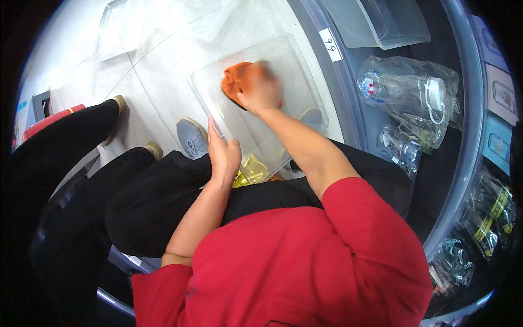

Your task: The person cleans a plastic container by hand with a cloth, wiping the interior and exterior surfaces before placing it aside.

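Note:
My left hand (224, 157) grips the near left edge of a clear plastic panel or bin (300, 69), which lies tilted over my feet; whether it is a lid or a box I cannot tell. On the clear plastic, my right hand (261, 92) presses on an orange cloth (235, 79). That hand is partly blurred, and a dark patch shows at its far side. Close to my lap, by the near edge of the plastic, lies a shiny yellow wrapper or film (255, 168).
A shelf edge (347, 81) with a price tag curves along the right. It holds a bagged clear bottle (408, 88), a smaller wrapped bottle (400, 147) and a translucent bin (392, 24). Another person's dark-clad legs (77, 126) are at the left. More clear plastic (118, 28) lies on the tiled floor.

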